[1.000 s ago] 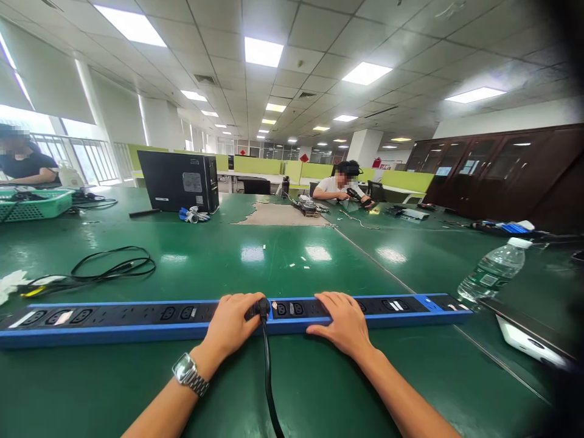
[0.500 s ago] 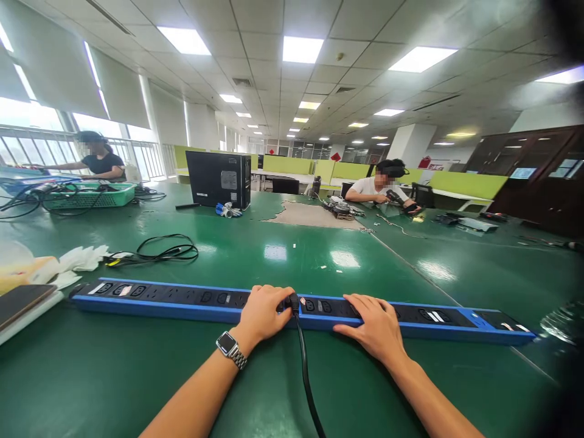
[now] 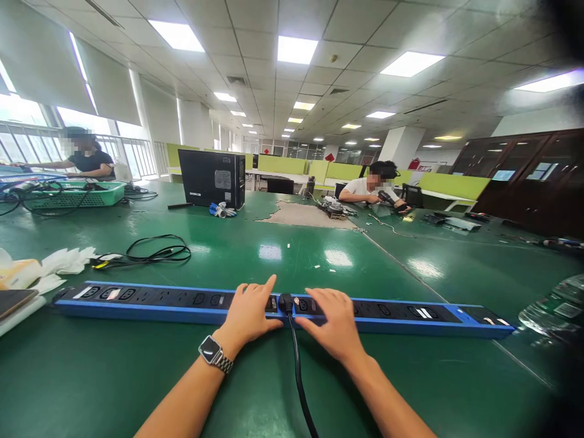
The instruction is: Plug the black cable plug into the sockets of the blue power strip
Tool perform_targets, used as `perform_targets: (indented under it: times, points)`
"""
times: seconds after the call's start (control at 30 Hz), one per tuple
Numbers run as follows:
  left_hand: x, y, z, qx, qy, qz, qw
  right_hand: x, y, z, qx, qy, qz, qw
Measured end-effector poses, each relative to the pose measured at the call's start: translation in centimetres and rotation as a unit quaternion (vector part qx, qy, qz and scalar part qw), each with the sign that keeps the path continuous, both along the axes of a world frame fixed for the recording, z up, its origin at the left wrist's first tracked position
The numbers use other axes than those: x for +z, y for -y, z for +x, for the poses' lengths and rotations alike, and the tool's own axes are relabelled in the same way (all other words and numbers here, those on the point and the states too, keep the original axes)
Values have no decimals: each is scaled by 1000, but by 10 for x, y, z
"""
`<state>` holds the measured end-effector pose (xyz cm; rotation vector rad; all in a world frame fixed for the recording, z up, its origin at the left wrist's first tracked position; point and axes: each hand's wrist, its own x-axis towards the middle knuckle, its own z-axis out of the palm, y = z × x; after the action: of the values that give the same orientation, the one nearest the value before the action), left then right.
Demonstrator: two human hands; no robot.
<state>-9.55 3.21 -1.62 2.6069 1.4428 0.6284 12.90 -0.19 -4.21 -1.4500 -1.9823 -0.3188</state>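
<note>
A long blue and black power strip (image 3: 159,306) lies across the green table in front of me, with rows of sockets on top. Near its middle sits a black plug (image 3: 286,302), from which a thick cord (image 3: 297,365) runs down toward me. Just left of the plug, my left hand (image 3: 249,316) straddles the strip, fingers over the far edge, thumb at the near side and index finger raised. To the plug's right, my right hand (image 3: 335,319) is over the strip with fingers curved and thumb apart, holding nothing that I can see.
A coiled black cable (image 3: 159,248), tissues (image 3: 68,261) and a green basket (image 3: 79,194) are on the left. Farther back stand a computer tower (image 3: 212,178) and gloves (image 3: 222,210). A plastic bottle (image 3: 554,310) lies right. Two people sit at the table's far sides.
My left hand has let go of the plug and its index finger has lifted. My right hand has slid left along the strip, closer to the plug. The view has shifted slightly.
</note>
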Motion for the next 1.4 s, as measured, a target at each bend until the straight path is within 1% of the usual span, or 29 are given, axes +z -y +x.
perform_targets:
  times: [0.07, 0.1, 0.17, 0.2, 0.27, 0.3, 0.33, 0.37, 0.43, 0.5, 0.63, 0.73, 0.8, 0.83, 0.9, 0.97, 1.03, 1.13, 1.2, 1.23, 1.3, 1.37, 1.4]
  points:
    - [-1, -1, -6, 24, -11, -5, 1000, 5, -8, -33, 37, -14, -11, 999]
    - [-2, -2, -8, 30, -14, -7, 999, 7, -12, -44, 47, -28, -12, 998]
    - [-3, -3, -11, 28, -17, -6, 999, 12, -18, -51, 35, -93, 16, 995]
    - [-3, -3, -11, 26, -17, -4, 999, 14, -20, -47, 16, -141, 40, 989]
    - [-3, -3, -11, 24, -17, -6, 1000, 15, -18, -25, -34, -232, 82, 969]
    - [-2, -3, -11, 23, -16, -7, 1000, 15, -15, -10, -58, -264, 87, 959]
    - [-2, -3, -11, 23, -15, -9, 1000, 14, -11, 5, -74, -279, 76, 954]
    - [-2, -2, -10, 23, -14, -10, 1000, 12, -7, 20, -85, -281, 51, 955]
    - [-2, -2, -9, 23, -10, -12, 1000, 6, -1, 42, -86, -264, -10, 961]
    - [-3, -2, -9, 23, -6, -9, 1000, 0, 3, 53, -71, -233, -40, 969]
    - [-5, -3, -11, 19, 1, -6, 1000, -5, 1, 53, -38, -172, -9, 984]
    - [-4, -2, -12, 12, 20, -5, 1000, -7, 0, 56, -12, -126, -17, 992]
    - [-3, 1, -8, -2, 58, 4, 998, -10, 2, 62, -14, -84, -25, 996]
    - [-3, 3, -4, -15, 82, 9, 996, -13, 4, 66, -25, -62, -26, 997]
    - [-3, 8, 14, -54, 121, 16, 991, -19, 7, 73, -69, -28, -24, 997]
    - [-4, 12, 42, -100, 137, 21, 985, -26, 8, 79, -126, -10, -27, 992]
    - [-6, 14, 75, -129, 135, 28, 982, -33, 7, 83, -163, 3, -33, 986]
    - [-6, 12, 122, -130, 113, 26, 985, -39, 5, 86, -166, 25, -35, 985]
    - [-4, 10, 143, -119, 107, 20, 987, -41, 4, 86, -166, 29, -33, 985]
    - [-3, 9, 149, -116, 119, 22, 986, -41, 4, 86, -168, 29, -34, 985]
    - [1, 11, 153, -118, 175, 43, 977, -39, 5, 83, -176, 25, -39, 983]
    - [6, 13, 145, -131, 231, 76, 961, -36, 6, 81, -181, 19, -47, 982]
    - [8, 14, 137, -135, 247, 89, 955, -34, 7, 79, -182, 16, -52, 982]
